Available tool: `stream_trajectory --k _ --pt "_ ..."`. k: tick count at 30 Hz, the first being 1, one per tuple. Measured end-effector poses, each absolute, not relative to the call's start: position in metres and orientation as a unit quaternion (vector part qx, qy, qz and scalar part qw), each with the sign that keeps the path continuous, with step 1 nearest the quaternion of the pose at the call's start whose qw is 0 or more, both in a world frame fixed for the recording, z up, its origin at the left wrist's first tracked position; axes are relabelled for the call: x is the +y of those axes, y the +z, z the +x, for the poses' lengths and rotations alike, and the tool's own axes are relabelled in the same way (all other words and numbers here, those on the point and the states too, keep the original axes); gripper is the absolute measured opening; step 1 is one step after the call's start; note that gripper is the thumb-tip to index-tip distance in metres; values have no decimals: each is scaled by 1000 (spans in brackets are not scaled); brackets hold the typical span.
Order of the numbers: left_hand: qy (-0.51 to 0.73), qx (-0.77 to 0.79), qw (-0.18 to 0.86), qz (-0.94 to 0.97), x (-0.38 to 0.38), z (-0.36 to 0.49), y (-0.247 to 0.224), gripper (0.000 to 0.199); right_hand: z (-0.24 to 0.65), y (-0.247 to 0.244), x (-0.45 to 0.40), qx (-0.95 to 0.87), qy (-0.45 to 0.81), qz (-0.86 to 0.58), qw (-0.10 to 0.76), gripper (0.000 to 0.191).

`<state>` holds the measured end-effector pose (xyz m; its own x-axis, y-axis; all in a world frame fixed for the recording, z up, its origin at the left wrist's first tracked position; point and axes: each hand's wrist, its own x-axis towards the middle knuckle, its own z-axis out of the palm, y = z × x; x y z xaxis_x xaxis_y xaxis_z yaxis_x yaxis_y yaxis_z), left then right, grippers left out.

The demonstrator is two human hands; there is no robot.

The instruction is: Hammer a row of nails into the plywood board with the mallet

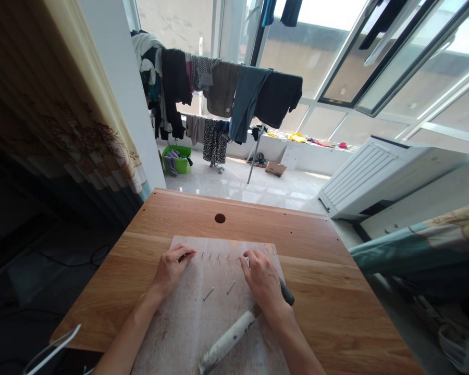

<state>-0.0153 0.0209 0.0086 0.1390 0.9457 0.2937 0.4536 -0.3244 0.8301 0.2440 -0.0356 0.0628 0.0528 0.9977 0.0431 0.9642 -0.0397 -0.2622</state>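
On a pale, worn wooden board (203, 323), several small nails (219, 256) stand upright in a row near the far edge. My left hand (175, 266) is at the row's left end, thumb and fingertips pinched together; anything between them is too small to make out. At the right end, my right hand (261, 276) has its fingers curled and thumb close to the index finger, beside the last visible nail. Whatever it pinches is hidden. Two longer nails lie loose, one nail (208, 294) left and another nail (231, 287) right. A hammer (229, 338) with a whitish handle lies diagonally, partly covered by my right wrist.
The board rests on a brown wooden tabletop (328, 291) with a round hole (219, 218) near its far edge. Beyond stand a laundry rack with hanging clothes (222, 88), a green basket (183, 160) and a white cabinet-like unit (375, 177). A curtain (101, 120) hangs at left.
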Motion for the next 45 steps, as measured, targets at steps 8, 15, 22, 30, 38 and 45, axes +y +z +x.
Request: stream_trajectory --k 8,15,22,30,38,45 --pt "468 503 232 689 32 -14 55 25 242 57 -26 -676 92 -726 84 20" --pt "401 453 213 768 -24 -14 34 20 240 56 -24 -673 103 -728 85 19" --pt "330 412 169 832 -70 -21 2 17 239 52 -22 -671 99 -730 88 21" --pt "377 444 177 793 -77 -30 3 17 240 51 -21 -686 103 -712 110 24" --pt "407 481 162 759 -71 -34 1 18 246 43 -19 -689 121 -697 159 24" --pt "407 509 171 739 -69 -34 -6 18 252 37 -16 -697 136 -679 186 23"
